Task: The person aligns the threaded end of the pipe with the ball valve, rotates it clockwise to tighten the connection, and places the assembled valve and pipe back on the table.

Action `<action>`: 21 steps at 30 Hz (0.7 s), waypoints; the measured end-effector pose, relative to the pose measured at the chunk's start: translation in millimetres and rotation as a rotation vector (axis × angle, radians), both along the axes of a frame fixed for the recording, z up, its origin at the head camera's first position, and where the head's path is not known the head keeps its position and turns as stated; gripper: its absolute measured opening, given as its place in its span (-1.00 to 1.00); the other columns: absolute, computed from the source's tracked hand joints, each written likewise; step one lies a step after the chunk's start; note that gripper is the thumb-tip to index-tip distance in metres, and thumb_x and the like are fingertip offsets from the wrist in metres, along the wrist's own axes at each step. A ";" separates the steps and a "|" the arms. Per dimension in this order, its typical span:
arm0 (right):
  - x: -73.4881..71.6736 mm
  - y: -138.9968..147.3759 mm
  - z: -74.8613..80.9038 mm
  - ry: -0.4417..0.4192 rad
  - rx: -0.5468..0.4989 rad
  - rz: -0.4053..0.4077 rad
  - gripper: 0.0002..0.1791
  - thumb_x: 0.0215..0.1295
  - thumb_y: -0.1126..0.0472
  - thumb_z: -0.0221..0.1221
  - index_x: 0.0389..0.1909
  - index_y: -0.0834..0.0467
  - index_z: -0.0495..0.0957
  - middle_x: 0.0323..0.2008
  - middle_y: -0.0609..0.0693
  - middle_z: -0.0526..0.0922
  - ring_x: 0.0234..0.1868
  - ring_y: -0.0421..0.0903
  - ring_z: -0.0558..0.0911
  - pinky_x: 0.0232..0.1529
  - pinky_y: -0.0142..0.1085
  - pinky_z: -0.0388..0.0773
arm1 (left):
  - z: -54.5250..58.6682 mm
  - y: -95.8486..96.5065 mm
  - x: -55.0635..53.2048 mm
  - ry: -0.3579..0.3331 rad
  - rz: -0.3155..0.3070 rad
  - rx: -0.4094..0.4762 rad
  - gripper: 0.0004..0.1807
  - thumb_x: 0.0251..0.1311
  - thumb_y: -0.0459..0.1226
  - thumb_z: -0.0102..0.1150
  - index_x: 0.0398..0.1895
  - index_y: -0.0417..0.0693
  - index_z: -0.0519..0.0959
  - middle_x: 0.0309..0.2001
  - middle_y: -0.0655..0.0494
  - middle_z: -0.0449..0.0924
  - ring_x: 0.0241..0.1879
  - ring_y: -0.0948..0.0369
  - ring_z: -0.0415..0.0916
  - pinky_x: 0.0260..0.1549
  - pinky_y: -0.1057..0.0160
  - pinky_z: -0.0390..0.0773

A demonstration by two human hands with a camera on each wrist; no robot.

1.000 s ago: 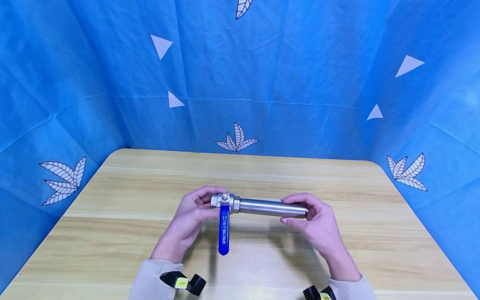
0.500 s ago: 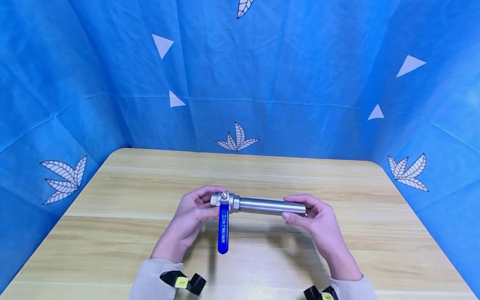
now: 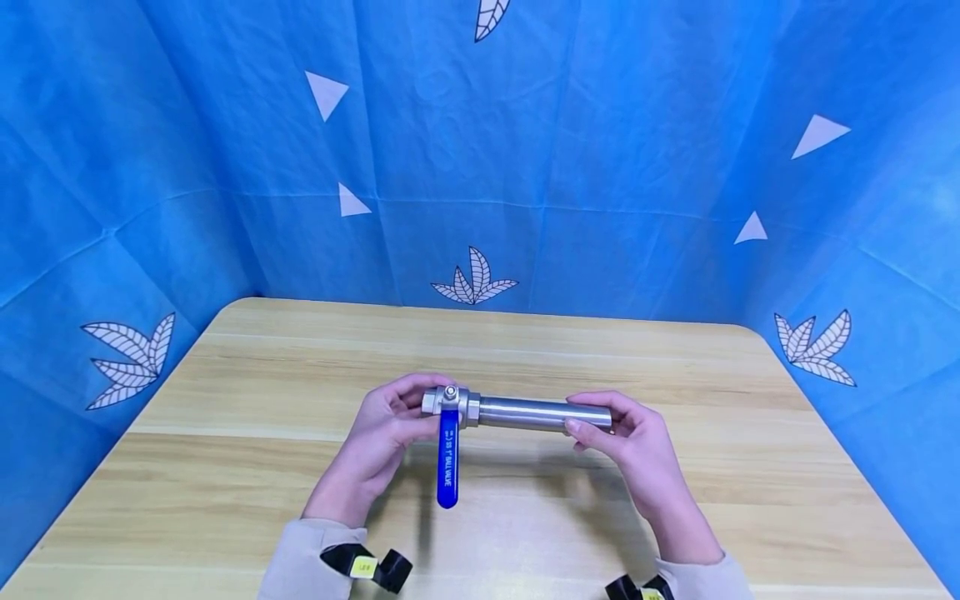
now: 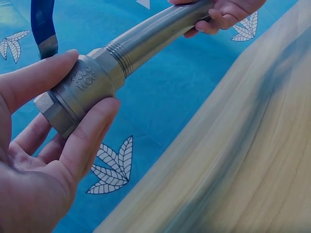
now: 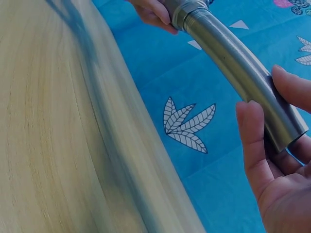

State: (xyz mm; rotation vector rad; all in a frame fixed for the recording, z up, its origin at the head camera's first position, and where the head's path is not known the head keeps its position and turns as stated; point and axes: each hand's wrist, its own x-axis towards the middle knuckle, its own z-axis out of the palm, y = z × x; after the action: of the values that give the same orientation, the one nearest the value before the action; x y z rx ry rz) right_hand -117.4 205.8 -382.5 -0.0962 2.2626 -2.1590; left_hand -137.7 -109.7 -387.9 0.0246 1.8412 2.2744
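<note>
A steel ball valve (image 4: 82, 87) with a blue lever handle (image 3: 447, 458) is joined to a threaded steel pipe (image 3: 525, 412). My left hand (image 3: 382, 437) grips the valve body between thumb and fingers, at the left in the head view. Toward me from the valve points the blue lever, square to the pipe. Around the plain far end of the pipe, my right hand (image 3: 630, 442) curls its thumb and fingers. In the left wrist view, a few threads show where the pipe meets the valve's hex end. Both parts are held above the table.
Beneath the hands lies a light wooden table (image 3: 225, 483), with shadows of the arms on it. A blue curtain (image 3: 637, 150) printed with leaves and triangles stands behind and on both sides. Each wrist wears a black camera strap.
My right thumb and fingertips have shifted slightly around the pipe's end. The valve, its lever and my left hand stay almost where they were.
</note>
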 end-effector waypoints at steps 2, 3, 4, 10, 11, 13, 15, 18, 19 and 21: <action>0.3 -0.1 -0.2 0.002 -0.001 0.002 -0.64 0.32 0.42 0.40 0.12 0.39 0.67 -0.27 -0.10 0.84 -0.32 -0.12 0.82 -0.22 -0.28 0.79 | -0.1 0.3 0.2 0.002 -0.002 0.006 -0.46 0.08 -0.49 0.50 0.18 -0.09 0.70 0.07 0.09 0.76 0.09 0.04 0.74 0.29 0.05 0.46; 0.4 0.0 -0.3 0.005 -0.002 0.005 -0.65 0.34 0.41 0.39 0.12 0.40 0.67 -0.28 -0.09 0.85 -0.30 -0.12 0.82 -0.22 -0.28 0.79 | -0.4 0.4 0.3 0.006 -0.004 0.007 -0.47 0.08 -0.49 0.49 0.18 -0.09 0.70 0.07 0.09 0.76 0.09 0.04 0.74 0.29 0.05 0.46; 0.5 0.2 -0.4 0.008 -0.001 0.010 -0.64 0.34 0.41 0.39 0.13 0.39 0.67 -0.28 -0.09 0.85 -0.30 -0.13 0.82 -0.22 -0.29 0.78 | -0.5 0.4 0.4 0.009 -0.006 0.007 -0.47 0.08 -0.50 0.49 0.18 -0.09 0.70 0.07 0.10 0.77 0.09 0.04 0.74 0.28 0.06 0.46; 2.7 3.7 -0.1 0.049 0.014 0.073 -0.41 0.17 0.47 0.48 0.26 0.31 0.61 -0.09 -0.05 0.76 -0.19 -0.15 0.76 -0.13 -0.35 0.76 | 0.5 0.4 1.6 0.002 -0.005 0.014 -0.46 0.09 -0.51 0.47 0.20 -0.13 0.68 0.06 0.10 0.77 0.06 0.07 0.74 0.24 0.10 0.50; 3.1 4.1 -0.1 0.061 0.014 0.086 -0.36 0.13 0.50 0.49 0.28 0.29 0.59 -0.07 -0.03 0.74 -0.17 -0.14 0.75 -0.11 -0.36 0.76 | 0.8 0.4 1.6 -0.004 -0.001 0.017 -0.46 0.10 -0.51 0.46 0.20 -0.13 0.67 0.05 0.10 0.77 0.06 0.08 0.74 0.23 0.11 0.51; 3.4 4.0 -0.1 0.090 0.020 0.100 -0.30 0.08 0.52 0.49 0.31 0.28 0.57 -0.04 -0.02 0.73 -0.15 -0.12 0.74 -0.11 -0.36 0.75 | 1.4 0.6 1.7 -0.018 0.007 0.026 -0.46 0.10 -0.50 0.47 0.21 -0.14 0.66 0.05 0.10 0.76 0.05 0.08 0.74 0.20 0.12 0.52; 3.5 3.2 -0.2 0.127 0.036 0.093 -0.32 0.06 0.54 0.49 0.27 0.29 0.59 -0.05 -0.03 0.75 -0.15 -0.13 0.75 -0.13 -0.35 0.76 | 1.5 0.6 1.5 -0.025 0.013 0.030 -0.46 0.09 -0.50 0.46 0.21 -0.13 0.66 0.04 0.10 0.77 0.05 0.08 0.74 0.19 0.12 0.51; 3.5 1.3 -0.8 0.183 0.065 0.048 -0.42 0.03 0.57 0.50 0.15 0.33 0.67 -0.10 -0.09 0.79 -0.16 -0.19 0.76 -0.16 -0.36 0.76 | 1.6 0.8 1.4 -0.026 0.009 0.033 -0.45 0.10 -0.49 0.48 0.22 -0.13 0.66 0.06 0.09 0.76 0.07 0.07 0.74 0.22 0.09 0.49; 3.3 0.8 -1.1 0.201 0.070 0.035 -0.45 0.01 0.58 0.50 0.10 0.34 0.69 -0.11 -0.10 0.81 -0.15 -0.19 0.77 -0.16 -0.36 0.76 | 1.4 0.9 1.3 -0.028 0.005 0.034 -0.45 0.10 -0.48 0.48 0.22 -0.13 0.66 0.06 0.09 0.76 0.08 0.06 0.74 0.22 0.09 0.51; 3.0 0.0 -1.7 0.231 0.069 0.015 -0.47 -0.04 0.61 0.51 0.05 0.36 0.72 -0.10 -0.11 0.84 -0.12 -0.20 0.79 -0.14 -0.38 0.76 | 1.0 1.0 1.3 -0.032 0.000 0.038 -0.45 0.11 -0.48 0.48 0.23 -0.13 0.66 0.06 0.09 0.76 0.09 0.07 0.73 0.21 0.10 0.53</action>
State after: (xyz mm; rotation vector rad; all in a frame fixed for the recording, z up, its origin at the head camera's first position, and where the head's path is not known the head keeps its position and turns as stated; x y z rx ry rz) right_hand -114.4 205.8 -384.2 -0.3795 2.4427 -2.1610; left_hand -136.4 -108.7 -387.0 -0.0059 1.7823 2.2962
